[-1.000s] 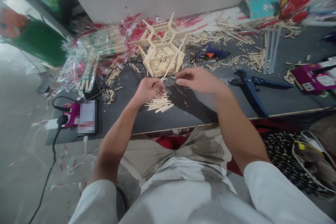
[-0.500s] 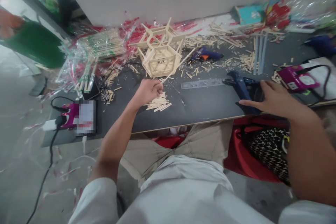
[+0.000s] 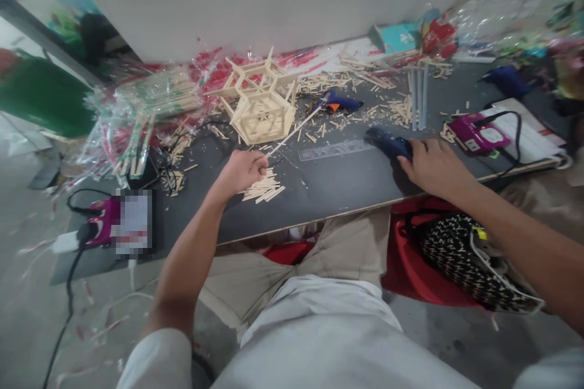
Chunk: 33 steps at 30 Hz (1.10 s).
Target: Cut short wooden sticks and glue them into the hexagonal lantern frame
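Note:
My left hand is closed in a pinch on a long thin wooden stick, which slants up and to the right. Just below that hand lies a pile of short sticks on the dark table. My right hand is wrapped round the handle of a dark blue cutter tool. Beside the tool's tip is a clear ruler. Behind the left hand stands a wooden stick frame of hexagonal shapes.
A blue glue gun lies behind the ruler among stick scraps. Plastic-wrapped stick bundles are at left. Purple power boxes sit at both sides, with cables. Translucent glue sticks lie at the back right. The table's front edge is near my lap.
My right hand has closed round the cutter tool, which is now shut-looking and turned. The stick in my left hand now shows clearly. The whole view has shifted.

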Each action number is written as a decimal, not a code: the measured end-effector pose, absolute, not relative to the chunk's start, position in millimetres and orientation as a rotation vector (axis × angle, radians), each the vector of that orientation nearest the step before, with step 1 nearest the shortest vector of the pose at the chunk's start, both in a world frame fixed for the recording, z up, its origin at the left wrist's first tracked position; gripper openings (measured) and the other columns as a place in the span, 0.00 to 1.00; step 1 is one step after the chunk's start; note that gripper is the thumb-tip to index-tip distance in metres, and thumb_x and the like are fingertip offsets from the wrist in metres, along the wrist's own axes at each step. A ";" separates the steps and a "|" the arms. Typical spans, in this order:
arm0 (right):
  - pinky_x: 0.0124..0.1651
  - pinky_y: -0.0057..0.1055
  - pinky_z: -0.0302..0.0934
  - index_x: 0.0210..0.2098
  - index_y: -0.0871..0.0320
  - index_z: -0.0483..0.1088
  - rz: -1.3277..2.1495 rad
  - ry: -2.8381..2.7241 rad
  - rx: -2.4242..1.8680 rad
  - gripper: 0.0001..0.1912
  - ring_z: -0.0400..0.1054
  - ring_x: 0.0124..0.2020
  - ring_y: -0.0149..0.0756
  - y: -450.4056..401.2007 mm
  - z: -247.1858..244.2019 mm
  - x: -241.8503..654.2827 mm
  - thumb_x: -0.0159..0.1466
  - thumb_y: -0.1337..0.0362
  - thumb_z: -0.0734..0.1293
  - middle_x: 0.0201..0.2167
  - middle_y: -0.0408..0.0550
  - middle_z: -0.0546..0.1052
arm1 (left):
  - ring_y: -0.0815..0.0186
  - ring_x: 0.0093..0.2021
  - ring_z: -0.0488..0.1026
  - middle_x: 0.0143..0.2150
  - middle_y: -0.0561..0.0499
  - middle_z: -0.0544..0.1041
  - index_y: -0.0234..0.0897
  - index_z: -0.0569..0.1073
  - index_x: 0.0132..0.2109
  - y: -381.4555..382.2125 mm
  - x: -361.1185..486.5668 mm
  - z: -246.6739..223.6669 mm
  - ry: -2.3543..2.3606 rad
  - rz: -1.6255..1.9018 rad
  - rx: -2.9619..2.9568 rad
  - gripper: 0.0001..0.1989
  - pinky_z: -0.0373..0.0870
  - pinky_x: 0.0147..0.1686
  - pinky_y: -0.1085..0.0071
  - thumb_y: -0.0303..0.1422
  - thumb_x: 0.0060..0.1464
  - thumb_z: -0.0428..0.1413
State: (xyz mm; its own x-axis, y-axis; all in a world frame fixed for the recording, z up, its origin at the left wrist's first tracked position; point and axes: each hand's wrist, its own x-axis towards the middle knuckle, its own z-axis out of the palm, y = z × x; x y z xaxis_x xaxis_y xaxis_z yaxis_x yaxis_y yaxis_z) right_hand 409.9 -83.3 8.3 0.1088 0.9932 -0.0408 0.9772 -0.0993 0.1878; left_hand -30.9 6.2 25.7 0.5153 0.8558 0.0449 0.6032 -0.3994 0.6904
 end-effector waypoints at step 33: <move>0.37 0.31 0.56 0.33 0.54 0.64 -1.443 2.218 1.939 0.16 0.65 0.30 0.35 -65.5 78.8 229.5 0.76 0.54 0.64 0.28 0.43 0.72 | 0.55 0.37 0.81 0.33 0.42 0.84 0.34 0.80 0.33 -8.5 9.2 72.0 1.512 -0.025 2.437 0.12 0.69 0.40 0.67 0.27 0.58 0.52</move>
